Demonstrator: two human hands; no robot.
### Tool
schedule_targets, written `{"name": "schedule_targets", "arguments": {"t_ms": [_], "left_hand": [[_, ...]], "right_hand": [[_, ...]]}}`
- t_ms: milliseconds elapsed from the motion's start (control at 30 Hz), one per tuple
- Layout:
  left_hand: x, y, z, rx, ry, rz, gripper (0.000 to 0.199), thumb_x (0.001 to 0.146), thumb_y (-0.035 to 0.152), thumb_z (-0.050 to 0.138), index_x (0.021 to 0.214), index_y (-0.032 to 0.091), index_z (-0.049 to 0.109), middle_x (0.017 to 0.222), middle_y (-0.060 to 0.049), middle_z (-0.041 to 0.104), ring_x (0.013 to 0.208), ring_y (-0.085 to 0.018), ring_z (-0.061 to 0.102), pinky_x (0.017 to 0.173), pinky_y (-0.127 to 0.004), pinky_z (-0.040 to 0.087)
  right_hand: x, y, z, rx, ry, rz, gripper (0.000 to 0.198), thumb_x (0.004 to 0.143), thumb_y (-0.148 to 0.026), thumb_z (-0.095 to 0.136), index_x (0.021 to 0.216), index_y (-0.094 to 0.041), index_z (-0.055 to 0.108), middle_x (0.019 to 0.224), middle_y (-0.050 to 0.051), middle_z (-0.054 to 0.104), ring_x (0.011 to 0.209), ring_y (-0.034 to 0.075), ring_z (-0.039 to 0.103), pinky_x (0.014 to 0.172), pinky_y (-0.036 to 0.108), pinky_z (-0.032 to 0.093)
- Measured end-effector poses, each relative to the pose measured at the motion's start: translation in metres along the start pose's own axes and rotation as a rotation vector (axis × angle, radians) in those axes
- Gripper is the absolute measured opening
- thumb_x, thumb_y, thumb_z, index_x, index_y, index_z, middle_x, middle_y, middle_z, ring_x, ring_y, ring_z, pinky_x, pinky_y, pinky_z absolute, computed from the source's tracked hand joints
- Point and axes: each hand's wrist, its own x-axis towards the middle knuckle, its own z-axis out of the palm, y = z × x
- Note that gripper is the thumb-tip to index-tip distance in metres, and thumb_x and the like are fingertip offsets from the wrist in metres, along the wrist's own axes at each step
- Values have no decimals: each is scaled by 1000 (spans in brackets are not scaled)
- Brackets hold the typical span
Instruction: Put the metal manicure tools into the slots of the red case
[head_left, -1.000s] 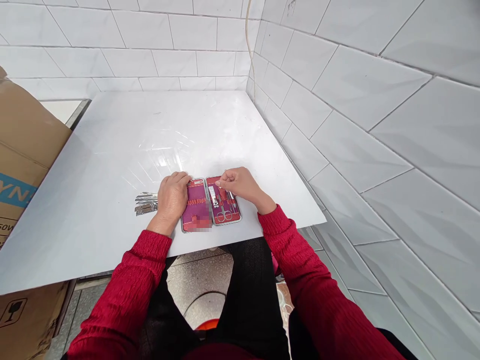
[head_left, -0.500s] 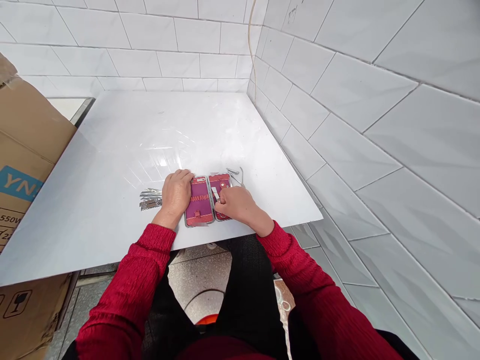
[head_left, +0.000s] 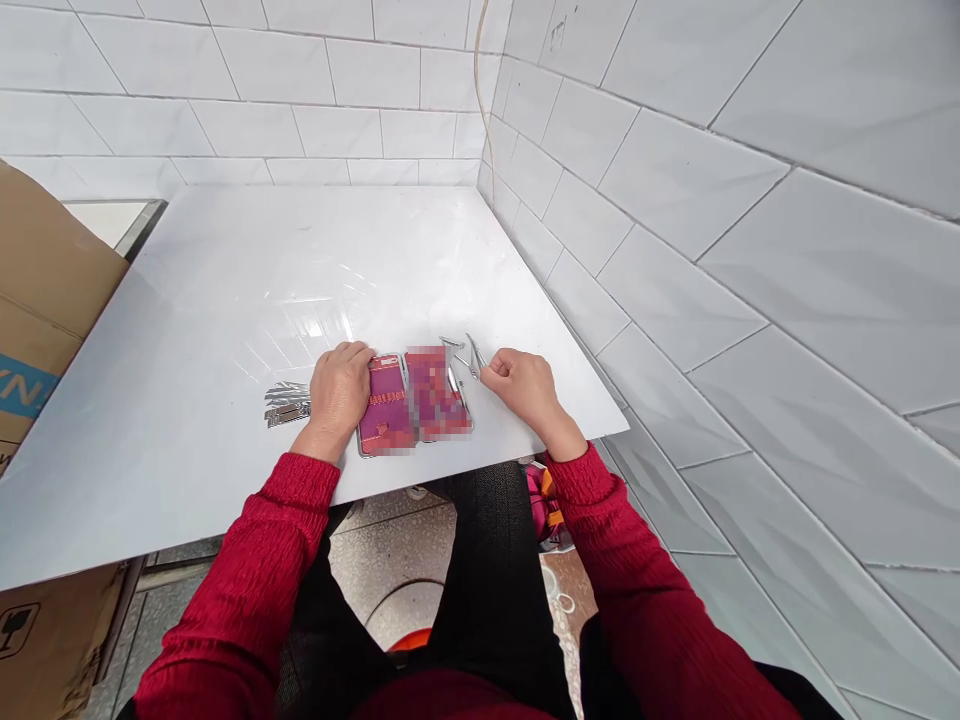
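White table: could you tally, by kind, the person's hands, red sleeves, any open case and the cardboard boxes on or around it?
Hands: 2 (left hand, right hand)
Red sleeves: 2 (left sleeve, right sleeve)
Open case: 1
Cardboard boxes: 2 (upper box, lower box)
Total: 7

Both arms extend forward, forearms converging. Left forearm [head_left: 251,550]: angled inward to the right. Left wrist [head_left: 315,442]: close to straight. Left hand [head_left: 339,388]: palm down, fingers close together, tips partly hidden. Right forearm [head_left: 637,550]: angled inward to the left. Right hand [head_left: 525,385]: fingers curled, thumb beside the index finger, pointing left. Hands apart, at similar reach.
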Motion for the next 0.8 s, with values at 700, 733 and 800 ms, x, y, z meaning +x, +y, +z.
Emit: {"name": "schedule_targets", "arguments": {"t_ms": [700, 733, 800], "left_hand": [[0, -4, 3, -5, 9, 36, 39, 101, 11, 40, 111, 21, 76, 115, -11, 76, 112, -30, 66, 90, -46, 51], [0, -4, 3, -1, 6, 39, 39, 102, 11, 39, 111, 21, 76, 115, -11, 77, 111, -30, 66, 90, -46, 51], [0, -4, 3, 8, 2, 45, 40, 103, 12, 38, 112, 21, 76, 115, -10, 77, 110, -30, 65, 90, -46, 51]], "right_hand": [[22, -18, 33, 64, -135, -111, 16, 89, -27, 70, 74, -21, 71, 72, -1, 70, 71, 18, 62, 67, 30, 38], [25, -19, 35, 76, -146, -103, 20, 88, -24, 69, 69, -21, 68, 68, -2, 68, 70, 18, 62, 67, 30, 38], [31, -19, 39, 158, -162, -77, 24, 87, -22, 67, 64, -21, 64, 64, -4, 64, 67, 17, 63, 67, 29, 39]]}}
